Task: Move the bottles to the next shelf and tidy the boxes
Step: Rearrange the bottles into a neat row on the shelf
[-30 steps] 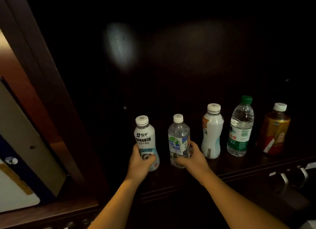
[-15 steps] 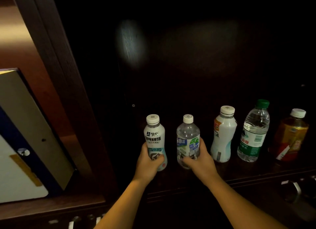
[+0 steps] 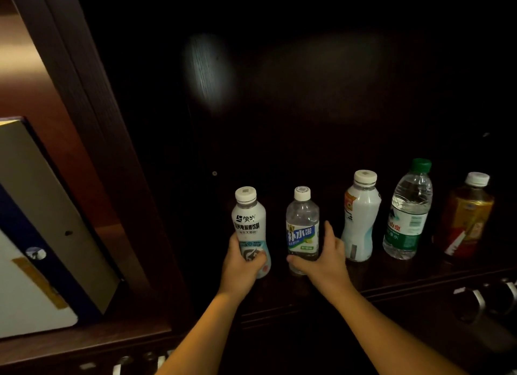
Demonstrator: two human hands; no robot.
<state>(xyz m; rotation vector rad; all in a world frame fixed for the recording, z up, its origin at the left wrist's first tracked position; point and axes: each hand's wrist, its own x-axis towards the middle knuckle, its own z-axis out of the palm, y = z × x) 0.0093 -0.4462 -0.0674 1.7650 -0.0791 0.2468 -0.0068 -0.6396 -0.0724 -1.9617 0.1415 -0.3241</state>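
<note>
Five bottles stand in a row on a dark wooden shelf [image 3: 419,283]. My left hand [image 3: 240,268] grips the lower part of the white bottle [image 3: 247,218] at the left end. My right hand [image 3: 324,260] is cupped around the clear bottle with a blue label [image 3: 302,223], thumb in front of its base and fingers at its right side. To their right stand a white bottle with an orange patch [image 3: 361,218], a green-capped water bottle [image 3: 408,212] and an amber tea bottle [image 3: 465,220]. A grey and white box with a blue edge [image 3: 30,234] leans in the left compartment.
A thick dark wooden upright [image 3: 112,164] separates the left compartment from the bottle shelf. The space behind and above the bottles is dark. Metal drawer handles [image 3: 478,299] sit below the shelf at the right, and more handles [image 3: 123,363] show at the bottom left.
The clear bottle has turned in my right hand so that its blue label faces front. My left hand stays on the white bottle. The view has shifted slightly.
</note>
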